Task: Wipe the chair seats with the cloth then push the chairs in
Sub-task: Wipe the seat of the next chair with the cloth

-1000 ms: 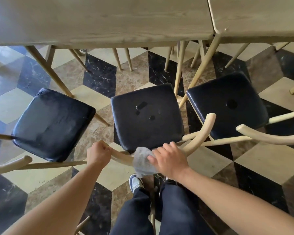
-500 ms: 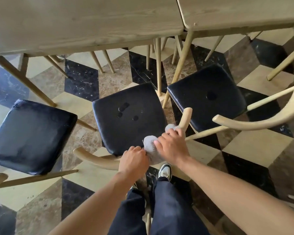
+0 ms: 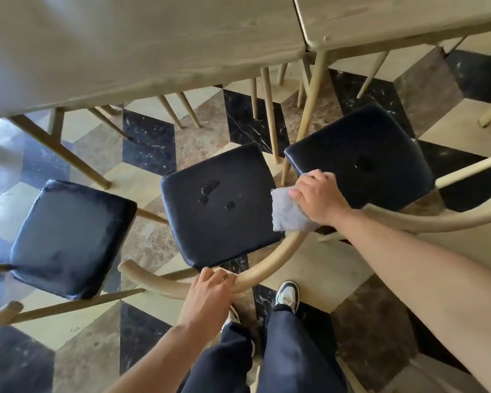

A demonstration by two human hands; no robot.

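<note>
While only the head view is supplied, the inventory is drawn from it alone. Item, progress: three black padded seats are seen pulled out from the wooden tables (image 3: 142, 52), none yet pushed in. The middle seat (image 3: 219, 205) is marked by several drops of liquid and is judged not yet wiped; the right seat (image 3: 363, 157) shows a dark spot near its centre and is judged likewise unwiped; the left seat (image 3: 68, 239) bears faint smears and no drops, though whether it has been wiped cannot be told. Wiping of at least two seats and the pushing in of all three chairs are judged outstanding. Item, cloth (image 3: 288, 212): grey, bunched, held between the middle and right seats, just above the curved wooden backrest (image 3: 270, 265) of the middle chair. Item, right hand (image 3: 319, 201): fingers are curled round the cloth, gripping it at the near left corner of the right seat. Item, left hand (image 3: 210, 290): fingers are wrapped over the backrest, by which the middle chair is held.
</note>
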